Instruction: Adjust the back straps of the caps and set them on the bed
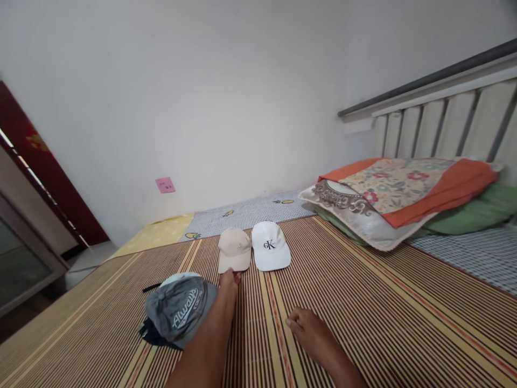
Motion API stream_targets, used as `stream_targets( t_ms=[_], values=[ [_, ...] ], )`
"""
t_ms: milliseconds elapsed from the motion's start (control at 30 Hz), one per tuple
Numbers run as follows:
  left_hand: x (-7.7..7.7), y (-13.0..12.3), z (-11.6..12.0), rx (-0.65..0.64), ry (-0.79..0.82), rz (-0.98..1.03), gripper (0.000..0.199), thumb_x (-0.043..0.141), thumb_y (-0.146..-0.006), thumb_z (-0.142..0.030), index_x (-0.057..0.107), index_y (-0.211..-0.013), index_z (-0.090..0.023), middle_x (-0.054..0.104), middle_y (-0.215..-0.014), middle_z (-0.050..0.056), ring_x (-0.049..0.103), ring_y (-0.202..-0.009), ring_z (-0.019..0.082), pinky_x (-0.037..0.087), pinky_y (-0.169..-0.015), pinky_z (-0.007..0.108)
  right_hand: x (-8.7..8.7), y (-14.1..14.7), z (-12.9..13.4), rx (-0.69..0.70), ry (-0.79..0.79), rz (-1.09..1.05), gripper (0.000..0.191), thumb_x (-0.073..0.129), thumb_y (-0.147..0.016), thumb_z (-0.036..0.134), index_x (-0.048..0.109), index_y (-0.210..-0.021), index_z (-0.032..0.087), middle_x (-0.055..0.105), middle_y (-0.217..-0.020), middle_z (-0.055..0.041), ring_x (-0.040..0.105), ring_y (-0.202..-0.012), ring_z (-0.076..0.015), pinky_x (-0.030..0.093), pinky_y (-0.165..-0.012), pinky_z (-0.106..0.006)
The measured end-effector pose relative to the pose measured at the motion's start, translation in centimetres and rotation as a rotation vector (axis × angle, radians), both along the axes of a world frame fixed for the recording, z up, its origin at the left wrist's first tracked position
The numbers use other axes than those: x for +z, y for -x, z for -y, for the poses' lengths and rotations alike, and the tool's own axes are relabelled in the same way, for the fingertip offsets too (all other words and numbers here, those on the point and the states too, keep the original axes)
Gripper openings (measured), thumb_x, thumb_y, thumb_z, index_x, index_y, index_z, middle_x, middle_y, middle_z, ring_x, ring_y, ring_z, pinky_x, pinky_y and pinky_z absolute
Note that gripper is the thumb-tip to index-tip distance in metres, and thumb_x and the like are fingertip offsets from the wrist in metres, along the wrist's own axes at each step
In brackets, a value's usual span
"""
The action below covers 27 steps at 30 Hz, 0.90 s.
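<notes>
My left hand [229, 278] reaches forward and grips the brim of a beige baseball cap [235, 249], which rests on the striped bamboo mat [343, 280]. Just to its right sits a white baseball cap [270, 248] with dark letters on the front, its brim towards me. Beside my left forearm lies a pile of caps, topped by a grey cap [173, 307] with white lettering; a white one and a dark one show partly beneath. My right hand [309, 328] is low over the mat, fingers curled in, apart from the caps. Whether anything is inside those fingers is hidden.
Stacked pillows [363, 215] with an orange floral cover [404, 183] lie at the right, near a slatted headboard [440, 124]. A white wall [242, 108] with a pink note [165, 185] rises behind the bed. Checked and yellow sheets edge the mat.
</notes>
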<state>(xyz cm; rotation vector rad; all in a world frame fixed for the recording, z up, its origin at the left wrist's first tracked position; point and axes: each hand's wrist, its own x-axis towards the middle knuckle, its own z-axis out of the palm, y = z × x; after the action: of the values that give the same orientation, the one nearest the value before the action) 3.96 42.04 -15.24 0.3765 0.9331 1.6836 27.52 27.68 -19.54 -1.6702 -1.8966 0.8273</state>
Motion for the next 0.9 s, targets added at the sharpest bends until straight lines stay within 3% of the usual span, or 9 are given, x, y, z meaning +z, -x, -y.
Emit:
stream_targets(
  t_ms=[167, 300, 467, 600, 733, 900],
  values=[
    [-1.4, -0.7, 4.2, 0.095, 0.180, -0.065, 0.030, 0.066, -0.098, -0.036, 0.065, -0.124, -0.020, 0.069, -0.125, 0.009, 0.069, -0.102, 0.022, 0.062, -0.085, 0.042, -0.6, -0.1, -0.3, 0.027, 0.000, 0.003, 0.019, 0.051, -0.100, 0.025, 0.057, -0.082, 0.022, 0.069, -0.083, -0.0028, 0.065, -0.077, -0.0198, 0.030, -0.061, -0.027],
    [-2.6, -0.8, 10.2, 0.133, 0.147, -0.083, 0.008, 0.063, -0.096, -0.014, 0.067, -0.103, -0.016, 0.075, -0.097, 0.007, 0.072, -0.079, 0.016, 0.060, -0.071, 0.030, -0.8, -0.2, -0.3, 0.040, 0.011, 0.006, 0.020, 0.049, -0.101, 0.027, 0.059, -0.085, 0.022, 0.069, -0.082, -0.0034, 0.065, -0.076, -0.0210, 0.031, -0.061, -0.028],
    [-3.8, 0.4, 16.3, 0.253, 0.141, -0.080, 0.012, 0.066, -0.083, -0.009, 0.068, -0.087, -0.020, 0.074, -0.075, 0.007, 0.071, -0.060, 0.017, 0.056, -0.056, 0.026, -1.2, -0.5, -0.5, 0.055, 0.026, -0.001, 0.024, 0.048, -0.101, 0.034, 0.063, -0.086, 0.023, 0.069, -0.081, -0.0032, 0.065, -0.069, -0.0205, 0.031, -0.058, -0.028],
    [-3.2, 3.7, 18.0, 0.447, 0.107, -0.098, 0.012, 0.063, -0.082, -0.011, 0.068, -0.085, -0.021, 0.066, -0.061, -0.001, 0.063, -0.049, 0.012, 0.048, -0.049, 0.020, -1.7, -0.6, -0.8, 0.069, 0.018, 0.008, 0.025, 0.047, -0.100, 0.033, 0.061, -0.083, 0.023, 0.067, -0.075, -0.0027, 0.064, -0.068, -0.0210, 0.032, -0.058, -0.028],
    [-2.0, 8.2, 18.8, 0.678, 0.101, -0.113, 0.017, 0.056, -0.088, -0.011, 0.067, -0.085, -0.022, 0.063, -0.062, -0.006, 0.059, -0.051, 0.008, 0.044, -0.050, 0.016, -2.0, -0.7, -0.9, 0.082, 0.022, 0.023, 0.025, 0.043, -0.101, 0.032, 0.061, -0.086, 0.023, 0.068, -0.077, -0.0041, 0.066, -0.071, -0.0222, 0.035, -0.060, -0.029],
    [-2.7, 10.8, 19.5, 0.834, 0.189, -0.100, 0.021, 0.057, -0.087, -0.006, 0.063, -0.079, -0.024, 0.062, -0.067, -0.006, 0.060, -0.058, 0.010, 0.044, -0.053, 0.019, -1.9, -0.7, -0.8, 0.084, 0.013, 0.049, 0.024, 0.043, -0.100, 0.030, 0.060, -0.085, 0.022, 0.069, -0.079, -0.0056, 0.068, -0.074, -0.0241, 0.038, -0.064, -0.030]
  ],
)
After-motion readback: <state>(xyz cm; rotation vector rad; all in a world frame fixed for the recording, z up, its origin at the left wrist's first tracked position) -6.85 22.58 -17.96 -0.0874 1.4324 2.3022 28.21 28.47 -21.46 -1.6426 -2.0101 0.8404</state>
